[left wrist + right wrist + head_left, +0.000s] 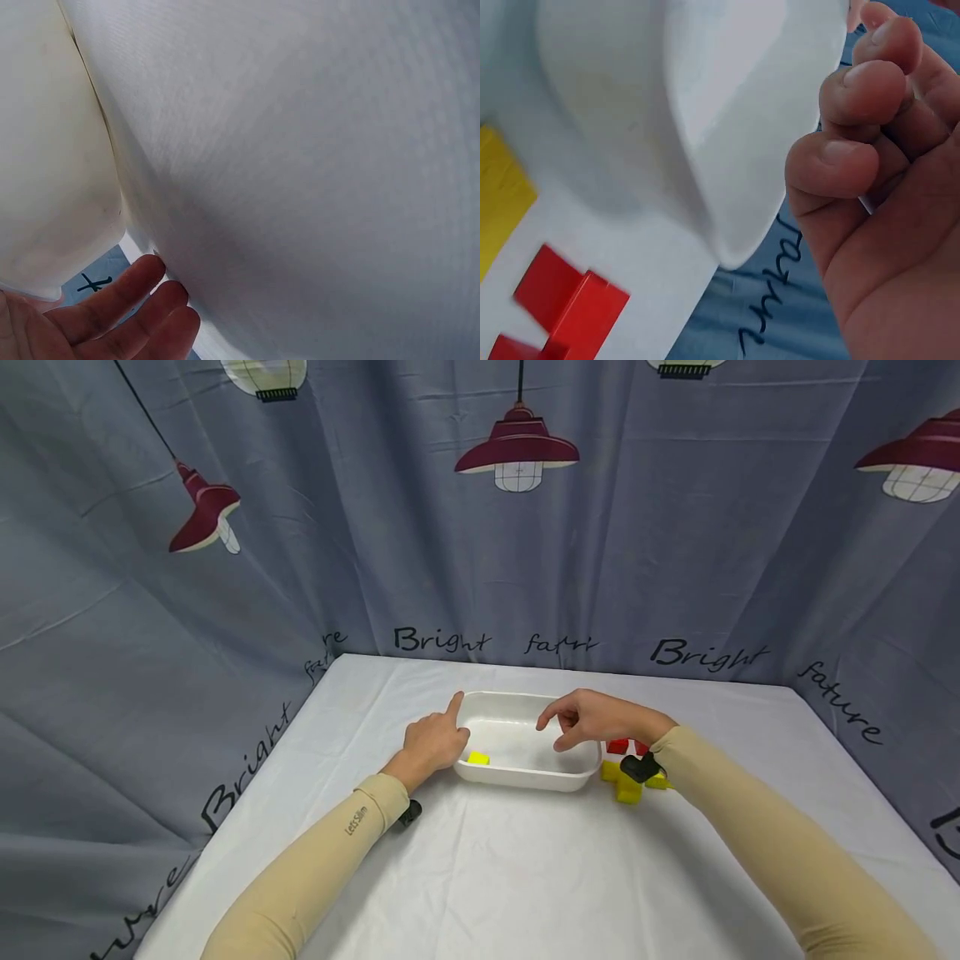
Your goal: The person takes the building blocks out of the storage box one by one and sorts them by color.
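The left hand (435,739) rests at the left end of a white rectangular tray (517,779), its index finger stretched along the rim and its thumb at the inner edge. In the left wrist view, the other left fingers (142,319) lie loosely outside the tray wall, close over the cloth. One yellow block (478,758) lies inside the tray, at the near left corner. Over the tray's right part hovers the right hand (592,717), thumb and index finger apart. Its other fingers (862,90) are loosely bent, with nothing seen in them.
Right of the tray, partly under the right wrist, lie several yellow blocks (628,790) and red blocks (617,746). A white cloth (487,868) covers the table. Behind it hangs a grey-blue curtain (420,552) with printed lamps. Both wrists carry small black cameras (641,767).
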Motion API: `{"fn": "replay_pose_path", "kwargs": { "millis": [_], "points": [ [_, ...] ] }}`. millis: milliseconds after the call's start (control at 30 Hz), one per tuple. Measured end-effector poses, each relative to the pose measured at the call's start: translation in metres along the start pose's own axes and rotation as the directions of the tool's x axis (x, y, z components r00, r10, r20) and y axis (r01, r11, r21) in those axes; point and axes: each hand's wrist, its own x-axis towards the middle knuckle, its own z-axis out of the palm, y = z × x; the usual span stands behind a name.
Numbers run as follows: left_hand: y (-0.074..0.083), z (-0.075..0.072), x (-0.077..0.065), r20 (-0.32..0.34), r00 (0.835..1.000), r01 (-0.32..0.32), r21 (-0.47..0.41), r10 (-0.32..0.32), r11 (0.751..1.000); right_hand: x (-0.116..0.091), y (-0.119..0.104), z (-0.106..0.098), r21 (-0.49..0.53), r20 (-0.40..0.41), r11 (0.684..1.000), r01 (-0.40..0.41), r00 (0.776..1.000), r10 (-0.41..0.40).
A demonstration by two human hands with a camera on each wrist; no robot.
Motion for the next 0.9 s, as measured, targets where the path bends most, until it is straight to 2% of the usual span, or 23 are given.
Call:
{"fn": "replay_pose_path", "kwargs": {
  "millis": [267, 533, 900],
  "points": [
    [0.0, -0.001, -0.002, -0.003, 1.0, -0.005, -0.008, 0.005, 1.0, 0.031, -0.005, 0.001, 0.005, 0.077, 1.0, 0.025, 0.997, -0.025],
    [0.001, -0.002, -0.002, -0.008, 1.0, 0.001, -0.002, -0.001, 1.0, 0.053, -0.005, 0.001, 0.009, 0.132, 1.0, 0.029, 0.991, -0.03],
    [0.0, 0.001, 0.001, 0.006, 1.0, 0.009, 0.014, -0.009, 1.0, 0.077, -0.007, 0.016, 0.006, 0.187, 0.999, 0.037, 0.982, -0.038]
  ]
}}
